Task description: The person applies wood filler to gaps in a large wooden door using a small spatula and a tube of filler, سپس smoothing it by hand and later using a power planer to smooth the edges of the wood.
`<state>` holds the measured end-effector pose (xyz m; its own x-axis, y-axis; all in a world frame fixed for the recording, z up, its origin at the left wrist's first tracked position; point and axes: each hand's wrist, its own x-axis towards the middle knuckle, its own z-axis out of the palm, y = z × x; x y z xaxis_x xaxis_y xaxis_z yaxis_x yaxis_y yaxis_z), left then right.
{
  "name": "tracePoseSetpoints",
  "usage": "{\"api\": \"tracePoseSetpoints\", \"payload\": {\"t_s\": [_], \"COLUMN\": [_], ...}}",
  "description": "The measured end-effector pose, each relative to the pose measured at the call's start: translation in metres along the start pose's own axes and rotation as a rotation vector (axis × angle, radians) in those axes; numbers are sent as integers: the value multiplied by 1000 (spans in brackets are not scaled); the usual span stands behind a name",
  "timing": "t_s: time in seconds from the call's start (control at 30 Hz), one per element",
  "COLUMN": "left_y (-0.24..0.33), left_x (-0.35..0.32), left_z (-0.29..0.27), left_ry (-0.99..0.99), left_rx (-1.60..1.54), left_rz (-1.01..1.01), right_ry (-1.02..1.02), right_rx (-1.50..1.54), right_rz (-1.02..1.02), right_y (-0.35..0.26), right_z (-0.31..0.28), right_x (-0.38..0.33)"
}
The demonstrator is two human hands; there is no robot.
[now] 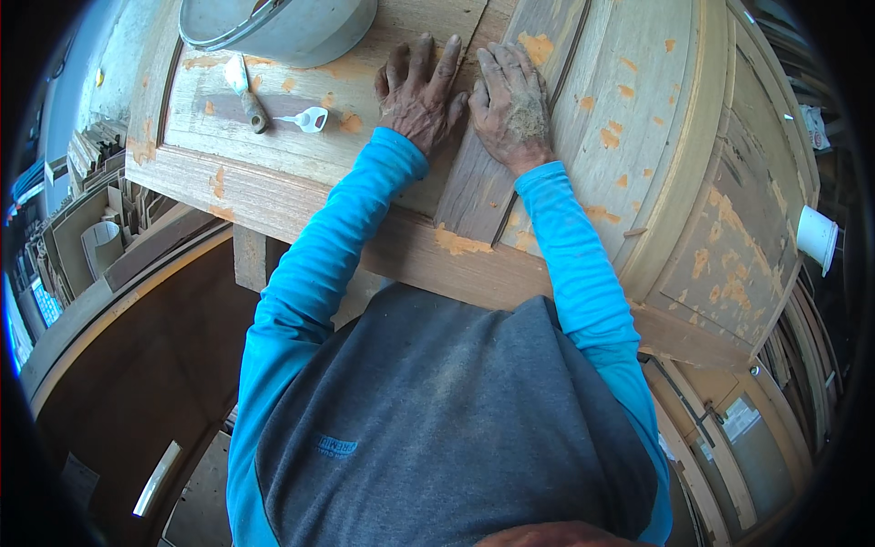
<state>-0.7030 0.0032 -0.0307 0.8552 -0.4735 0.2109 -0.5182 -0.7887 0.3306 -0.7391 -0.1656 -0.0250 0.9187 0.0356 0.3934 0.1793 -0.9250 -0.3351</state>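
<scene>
Both hands lie flat, fingers spread and gripping nothing: the left hand (417,91) presses on the wooden door panel (638,137), the right hand (512,108) on a darker wood strip (478,196) set in its groove. A putty knife (246,91), white plastic spoon (308,118) and grey bucket (301,32) sit to the left.

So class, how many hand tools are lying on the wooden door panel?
2. A putty knife lies left of the left hand, and a small white plastic tool lies just beside it. The grey bucket may hide others.
</scene>
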Motion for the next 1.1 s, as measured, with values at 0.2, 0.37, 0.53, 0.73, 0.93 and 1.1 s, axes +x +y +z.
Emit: {"api": "tracePoseSetpoints", "payload": {"t_s": [0.2,0.37,0.53,0.73,0.93,1.1], "left_y": [-3,1,-1,-3,-4,-3], "left_x": [-4,-2,-3,-2,-3,-2], "left_z": [4,3,5,8,8,4], "left_ry": [22,10,36,46,47,124], "left_rx": [29,64,107,36,88,-169], "left_rz": [10,13,42,11,40,-14], "right_ry": [6,23,52,54,72,63], "right_rx": [16,32,30,51,45,66], "right_rz": [-3,-5,-27,-28,-32,-9], "right_y": [0,0,3,4,5,3], "right_z": [-1,-1,1,3,2,-1], "right_x": [0,1,0,0,0,0]}}
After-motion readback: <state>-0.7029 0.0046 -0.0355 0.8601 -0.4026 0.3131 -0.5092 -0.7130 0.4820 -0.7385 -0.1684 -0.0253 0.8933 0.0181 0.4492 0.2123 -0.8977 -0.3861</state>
